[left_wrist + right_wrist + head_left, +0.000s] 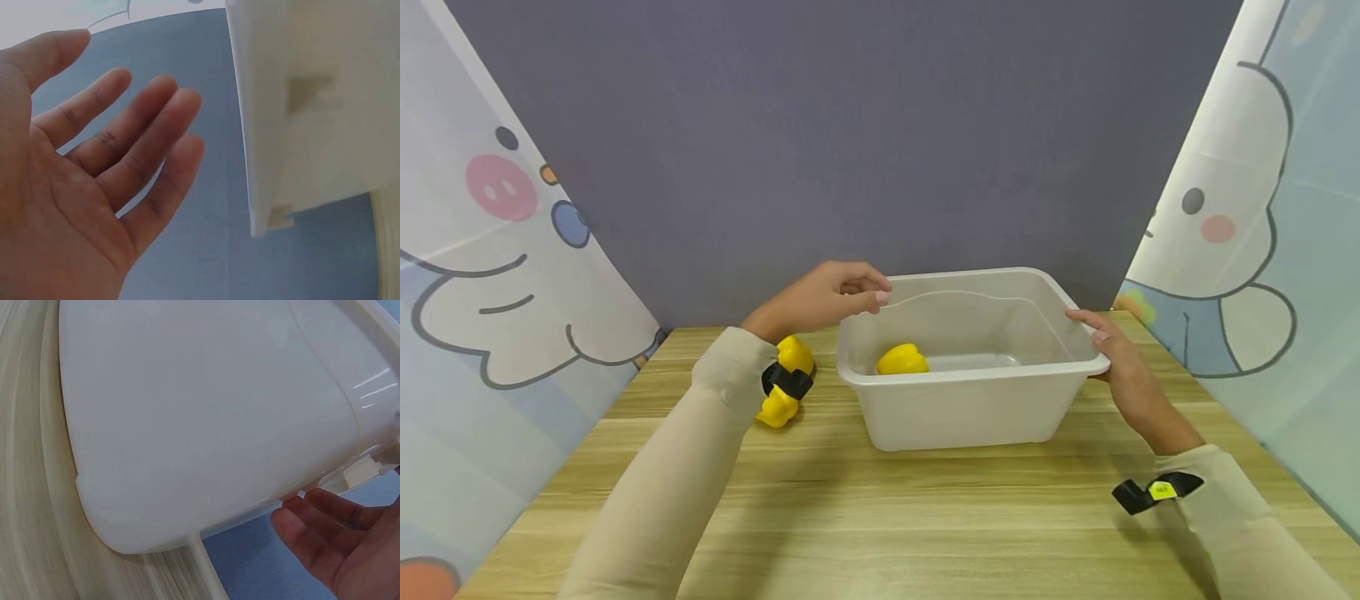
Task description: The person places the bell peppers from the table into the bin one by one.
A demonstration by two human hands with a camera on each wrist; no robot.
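A white plastic bin (970, 408) stands on the table, with a yellow bell pepper (902, 360) inside at its left end. Just above the bin's left rim is my left hand (831, 292), holding nothing. Its relaxed, slightly bent fingers (134, 159) stay apart from the bin wall in the left wrist view. My right hand (1120, 358) grips the rim at the right end. In the right wrist view its fingertips (290, 528) reach under the rim's edge. Two more yellow peppers (795, 354) lie left of the bin, partly hidden by my left wrist and its black strap.
The wood-grain table (887, 517) runs up to a dark grey panel (850, 142) behind the bin. Sheets with cartoon animals (527, 275) hang on the left and right sides. My right wrist carries a black device (1157, 492).
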